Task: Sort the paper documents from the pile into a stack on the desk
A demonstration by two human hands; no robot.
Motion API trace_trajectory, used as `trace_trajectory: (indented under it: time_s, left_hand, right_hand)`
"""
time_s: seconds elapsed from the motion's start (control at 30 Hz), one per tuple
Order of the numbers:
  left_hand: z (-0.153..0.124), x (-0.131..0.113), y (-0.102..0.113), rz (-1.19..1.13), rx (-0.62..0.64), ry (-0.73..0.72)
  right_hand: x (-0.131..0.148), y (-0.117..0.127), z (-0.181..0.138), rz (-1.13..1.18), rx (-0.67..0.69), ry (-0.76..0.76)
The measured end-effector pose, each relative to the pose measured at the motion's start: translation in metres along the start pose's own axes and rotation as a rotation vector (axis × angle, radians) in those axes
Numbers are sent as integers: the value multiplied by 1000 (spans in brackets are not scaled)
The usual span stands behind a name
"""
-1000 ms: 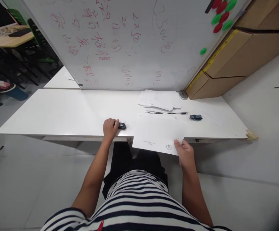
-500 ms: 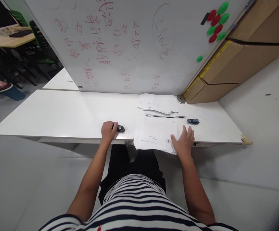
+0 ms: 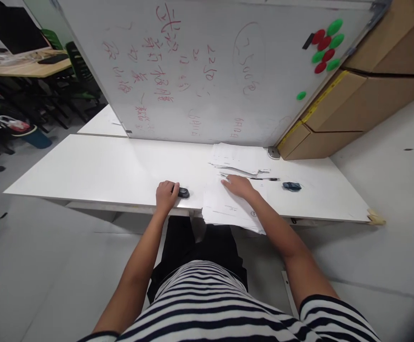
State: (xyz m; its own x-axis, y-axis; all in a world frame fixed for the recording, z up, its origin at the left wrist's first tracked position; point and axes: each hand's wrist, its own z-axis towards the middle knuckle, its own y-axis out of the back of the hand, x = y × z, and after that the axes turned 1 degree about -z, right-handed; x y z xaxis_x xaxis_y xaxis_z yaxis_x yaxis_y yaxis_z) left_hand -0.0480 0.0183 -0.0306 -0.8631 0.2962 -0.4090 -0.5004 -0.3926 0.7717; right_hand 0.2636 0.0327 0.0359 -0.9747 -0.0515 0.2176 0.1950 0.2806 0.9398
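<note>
My left hand (image 3: pixel 165 194) is closed around a small black stapler (image 3: pixel 183 192) on the white table, and the stapler's front end pokes out to the right. My right hand (image 3: pixel 240 186) is over the far part of the near stack of paper (image 3: pixel 224 211), thumb and fingers apart and pointing left. Whether its fingertips touch the top sheet, I cannot tell. Just beyond this hand lies a dark pen (image 3: pixel 273 179), partly hidden. A second paper stack (image 3: pixel 238 156) rests behind it, against the whiteboard.
A whiteboard (image 3: pixel 214 104) with red writing and round magnets stands along the table's (image 3: pixel 96 166) back edge. Cardboard boxes (image 3: pixel 328 142) are piled at the right. A dark blue crumpled-looking object (image 3: pixel 291 186) lies right of the papers. The near stack overhangs the front edge.
My right hand has moved from the near stack's right edge leftward and away from me, to its far side. My left hand stays on the stapler. The view has shifted slightly.
</note>
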Motion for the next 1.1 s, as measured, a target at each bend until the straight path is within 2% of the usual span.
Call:
trace_trajectory:
  time_s: [0.37, 0.7, 0.77, 0.83, 0.93, 1.03, 1.1]
  left_hand:
    - [0, 2, -1, -2, -3, -1]
    - [-1, 0, 2, 14, -1, 8]
    - [-1, 0, 1, 17, 4, -3]
    - [-1, 1, 1, 20, 1, -12]
    - [-1, 2, 0, 21, -11, -12]
    - [-2, 1, 0, 17, -8, -3]
    - [-2, 1, 0, 19, -3, 4]
  right_hand:
    - [-2, -18, -15, -146, -106, 100]
    - [-10, -16, -12, -94, -70, 139]
    - [-16, -10, -2, -51, -87, 157]
    - [-25, -1, 15, -46, -182, 165]
    - [-38, 9, 46, -173, -307, 82]
    - [-50, 9, 70, -263, -251, 6]
    - [-54, 4, 78, -276, -221, 19]
